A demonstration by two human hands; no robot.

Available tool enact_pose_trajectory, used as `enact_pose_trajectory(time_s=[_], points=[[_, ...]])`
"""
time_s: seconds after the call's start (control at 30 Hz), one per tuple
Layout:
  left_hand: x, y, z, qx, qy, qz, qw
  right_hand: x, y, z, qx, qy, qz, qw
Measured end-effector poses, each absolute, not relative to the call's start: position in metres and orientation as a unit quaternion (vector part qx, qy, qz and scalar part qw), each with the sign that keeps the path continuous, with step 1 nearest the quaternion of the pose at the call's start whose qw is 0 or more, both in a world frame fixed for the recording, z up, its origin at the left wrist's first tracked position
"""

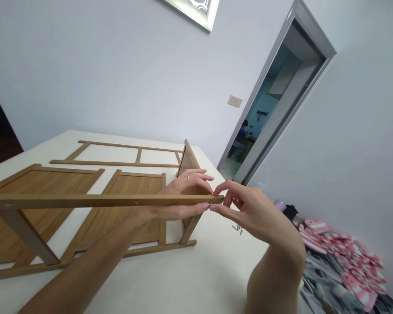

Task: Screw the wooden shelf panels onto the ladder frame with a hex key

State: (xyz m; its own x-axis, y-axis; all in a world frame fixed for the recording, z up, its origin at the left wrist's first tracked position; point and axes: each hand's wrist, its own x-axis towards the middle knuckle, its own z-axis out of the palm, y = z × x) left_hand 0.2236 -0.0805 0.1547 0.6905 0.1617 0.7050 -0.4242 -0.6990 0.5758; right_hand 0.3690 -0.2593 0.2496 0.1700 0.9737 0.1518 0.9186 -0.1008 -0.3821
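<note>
A long wooden rail (94, 200) runs across the view as the upper edge of a standing wooden frame. My left hand (183, 194) reaches through the frame and closes around the rail near its right end, fingers above and thumb below. My right hand (242, 205) is at that same end, its thumb and index finger pinched close about a small metal screw (211, 202) at the rail. The fingertips hide part of the screw. A wooden end panel (190, 157) stands upright behind my left hand.
Several loose screws (237, 228) lie on the white table (170, 283). Panelled wooden pieces (134, 185) and an open wooden frame (118, 164) lie farther back. Striped clothes (350, 253) are piled at the right. Beyond the doorway (265, 100) sits a person (240, 139).
</note>
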Motion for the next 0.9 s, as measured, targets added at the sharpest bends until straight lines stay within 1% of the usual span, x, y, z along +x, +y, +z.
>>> enact_pose_trajectory(time_s=[0.17,0.33,0.63,0.9], points=[[0.226,-0.082,0.152,0.829,-0.091,0.389,0.392,0.372,-0.257,0.249,-0.742,-0.64,0.084,0.181],[0.228,-0.083,0.152,0.814,-0.102,0.388,0.419,0.375,-0.255,0.251,-0.729,-0.648,0.112,0.19],[0.23,-0.085,0.152,0.814,-0.094,0.402,0.41,0.381,-0.255,0.251,-0.732,-0.644,0.115,0.192],[0.233,-0.087,0.15,0.808,-0.101,0.426,0.394,0.386,-0.253,0.252,-0.727,-0.642,0.163,0.184]])
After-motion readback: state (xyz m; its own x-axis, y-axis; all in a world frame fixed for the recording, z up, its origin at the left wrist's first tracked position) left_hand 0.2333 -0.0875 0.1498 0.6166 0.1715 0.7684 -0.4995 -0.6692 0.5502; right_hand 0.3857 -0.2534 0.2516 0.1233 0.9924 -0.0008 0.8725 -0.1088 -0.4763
